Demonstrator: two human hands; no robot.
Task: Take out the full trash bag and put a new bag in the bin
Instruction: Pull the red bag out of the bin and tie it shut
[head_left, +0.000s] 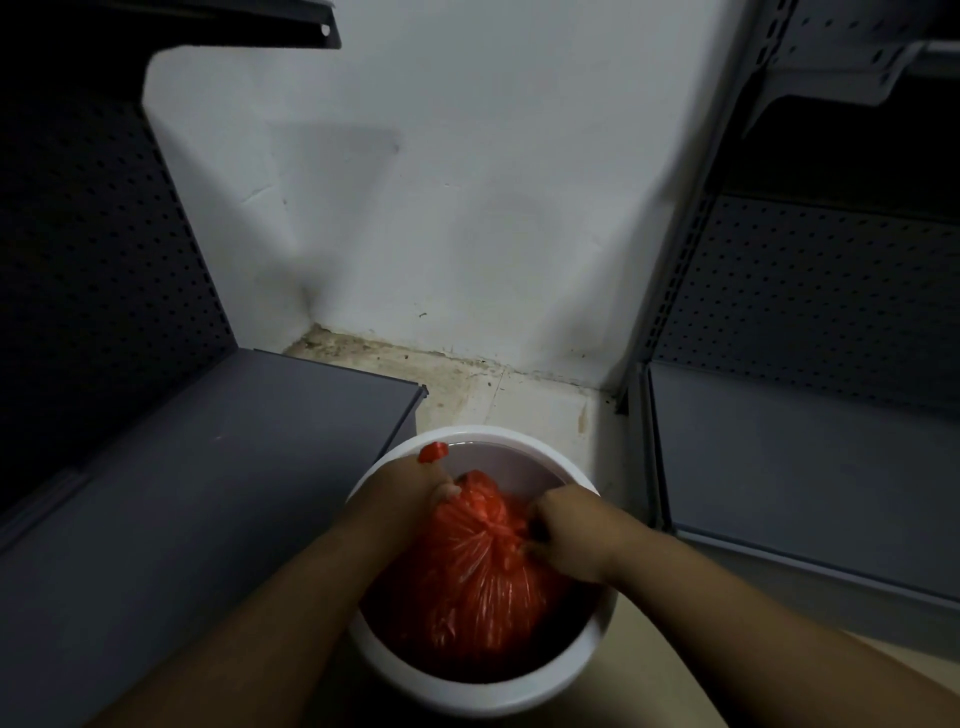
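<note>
Both my hands down in bin. Left hand (415, 480) fisted round red bag (478, 577) handle, tip poking out past knuckles. Right hand (563, 530) pinching bunched plastic at bag neck. Bag gathered at top, full, sitting inside white bin (592, 649) on floor between grey shelves (218, 467). Judging early: bag not lifted out, no new bag in sight.
</note>
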